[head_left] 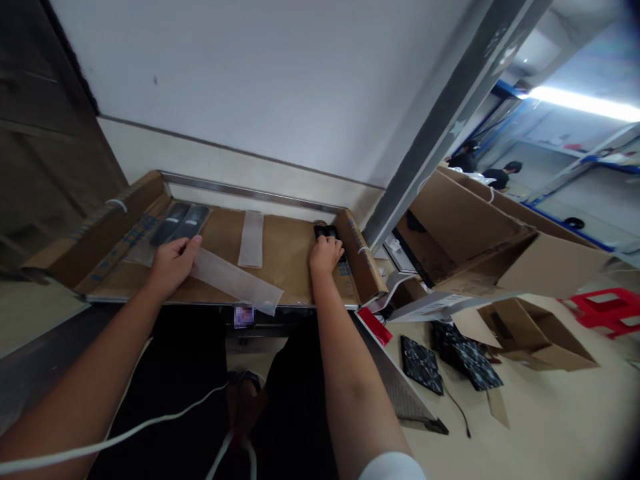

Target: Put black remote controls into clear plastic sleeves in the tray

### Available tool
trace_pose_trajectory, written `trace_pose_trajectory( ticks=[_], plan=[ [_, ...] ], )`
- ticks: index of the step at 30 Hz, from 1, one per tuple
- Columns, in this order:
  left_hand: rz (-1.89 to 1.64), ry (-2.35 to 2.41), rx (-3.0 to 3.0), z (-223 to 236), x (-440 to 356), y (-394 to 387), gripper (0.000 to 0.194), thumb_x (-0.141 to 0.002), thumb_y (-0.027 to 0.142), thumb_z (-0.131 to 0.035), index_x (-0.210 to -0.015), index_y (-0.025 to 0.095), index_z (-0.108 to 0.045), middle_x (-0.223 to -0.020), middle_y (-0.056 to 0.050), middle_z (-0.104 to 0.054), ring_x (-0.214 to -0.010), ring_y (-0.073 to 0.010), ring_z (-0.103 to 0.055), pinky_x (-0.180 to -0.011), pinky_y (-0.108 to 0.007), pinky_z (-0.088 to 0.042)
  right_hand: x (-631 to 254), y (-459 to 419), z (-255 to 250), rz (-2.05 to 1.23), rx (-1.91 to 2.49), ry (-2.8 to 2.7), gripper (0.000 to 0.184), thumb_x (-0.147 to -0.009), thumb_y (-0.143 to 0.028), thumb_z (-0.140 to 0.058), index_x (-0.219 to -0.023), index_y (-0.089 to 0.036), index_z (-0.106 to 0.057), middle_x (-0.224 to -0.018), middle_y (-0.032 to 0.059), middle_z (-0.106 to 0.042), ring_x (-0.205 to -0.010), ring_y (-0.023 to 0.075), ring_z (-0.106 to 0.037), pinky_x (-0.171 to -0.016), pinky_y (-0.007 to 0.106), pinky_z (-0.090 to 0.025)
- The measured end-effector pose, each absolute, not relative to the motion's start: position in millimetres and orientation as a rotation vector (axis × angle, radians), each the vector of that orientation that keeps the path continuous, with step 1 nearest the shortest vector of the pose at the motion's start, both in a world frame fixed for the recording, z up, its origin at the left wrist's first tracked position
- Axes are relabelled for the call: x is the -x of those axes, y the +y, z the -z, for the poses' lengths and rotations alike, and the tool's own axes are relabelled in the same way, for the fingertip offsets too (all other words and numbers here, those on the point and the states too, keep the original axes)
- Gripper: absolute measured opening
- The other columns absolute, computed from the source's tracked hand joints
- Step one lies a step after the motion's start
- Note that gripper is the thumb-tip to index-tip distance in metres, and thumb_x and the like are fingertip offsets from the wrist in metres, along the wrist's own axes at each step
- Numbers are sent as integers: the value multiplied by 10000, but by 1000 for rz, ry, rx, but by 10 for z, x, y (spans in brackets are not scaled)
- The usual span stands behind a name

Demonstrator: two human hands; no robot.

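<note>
My left hand [175, 263] is closed, thumb against fingers, on a translucent plastic sleeve [240, 281] that stretches to the right over the tray's front edge. Just behind that hand lie dark elongated pieces [181, 223] in clear wrapping, each with a pale band. At the tray's right end, my right hand [326, 255] has its fingers curled over a black elongated piece [327, 231]; the hand hides much of it. Between the hands, another translucent sleeve [251, 239] lies flat on the cardboard-lined tray [287, 247].
Cardboard walls [361, 260] edge the tray, against a pale wall panel [260, 80]. A grey post [450, 120] and a large open carton [480, 233] stand to the right. Black patterned packets [421, 363] and a red plastic crate [607, 310] are on the floor. People sit farther back.
</note>
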State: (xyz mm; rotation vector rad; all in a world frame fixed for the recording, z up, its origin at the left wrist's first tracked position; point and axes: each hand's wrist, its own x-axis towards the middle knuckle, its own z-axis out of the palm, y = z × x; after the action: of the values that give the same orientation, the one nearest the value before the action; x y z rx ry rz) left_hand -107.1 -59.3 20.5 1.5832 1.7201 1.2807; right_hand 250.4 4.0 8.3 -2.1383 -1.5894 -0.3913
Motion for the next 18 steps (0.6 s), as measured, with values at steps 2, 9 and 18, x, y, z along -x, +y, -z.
trace_pose_trajectory(
  ticks=[2, 9, 18],
  plan=[
    [-1288, 1710, -1574, -203, 1069, -595, 462, -973, 487, -498, -622, 188, -475, -510, 49, -441, -530, -110, -406, -537, -248, -315, -2479, 15, -110, 396, 2125, -1586, 341, -998, -148, -387, -1062, -154, -722, -1128, 195, -660, -1088, 327, -508, -893, 447, -372],
    [-1309, 1702, -1598, -202, 1068, -590, 450, -971, 470, -501, -620, 191, -462, -524, 54, -406, -531, -113, -386, -543, -260, -290, -2254, -389, -164, 7, 1731, -1772, 430, -1061, -381, -370, -924, -156, -710, -923, 140, -716, -898, 238, -621, -824, 335, -398],
    [-1397, 1748, -1738, -178, 1097, -570, 394, -1014, 395, -414, -674, 198, -440, -594, 39, -419, -613, -132, -429, -600, -259, -309, -2105, -708, -97, -1145, 1192, -1745, 319, -841, -484, -700, -907, -172, -718, -876, 28, -745, -806, 156, -652, -759, 257, -467]
  ],
)
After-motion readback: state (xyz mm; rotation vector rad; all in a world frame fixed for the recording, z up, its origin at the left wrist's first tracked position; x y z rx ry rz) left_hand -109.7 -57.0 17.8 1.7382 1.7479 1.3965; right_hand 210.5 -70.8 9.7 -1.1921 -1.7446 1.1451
